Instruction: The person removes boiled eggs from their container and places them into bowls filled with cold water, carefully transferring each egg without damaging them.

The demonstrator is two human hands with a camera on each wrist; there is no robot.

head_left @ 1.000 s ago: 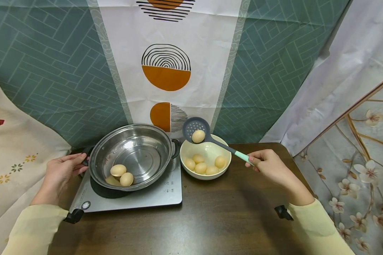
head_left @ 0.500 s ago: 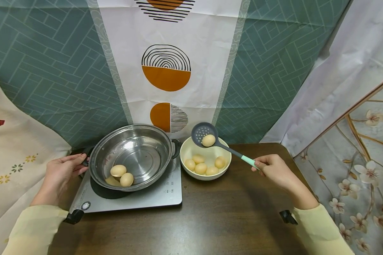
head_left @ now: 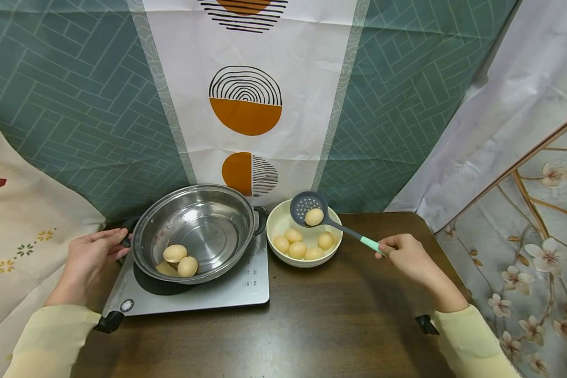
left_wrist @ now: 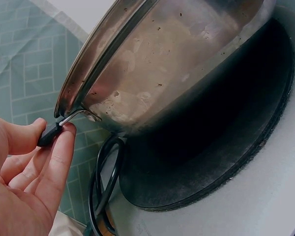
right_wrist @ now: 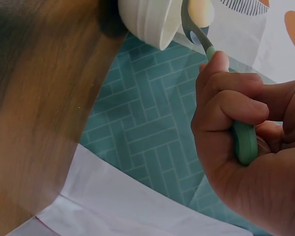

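Note:
My left hand [head_left: 92, 254] pinches the black side handle [left_wrist: 50, 134] of a steel pot [head_left: 212, 231], thumb above and fingers below. In the left wrist view the pot's bottom is tilted off the dark heating plate [left_wrist: 206, 172]. Two eggs [head_left: 181, 260] lie at the pot's near left side. My right hand [head_left: 408, 257] grips the mint-green handle [head_left: 372, 244] of a grey slotted skimmer [head_left: 302, 201]. One egg [head_left: 314, 217] rests in the skimmer's head, over the cream bowl [head_left: 276, 216]. Several eggs [head_left: 297, 250] sit inside that bowl.
A silver induction cooker [head_left: 217, 296] stands under the pot on the brown wooden table [head_left: 312, 325]. A looped black cord [left_wrist: 102, 182] lies beside it. Patterned cloth [head_left: 75, 105] hangs close behind the table, and a floral curtain [head_left: 524, 262] hangs at right.
My right hand first moved right, then slightly down, carrying the skimmer with its egg from the bowl's back left edge to above the bowl. The left hand and pot have stayed still.

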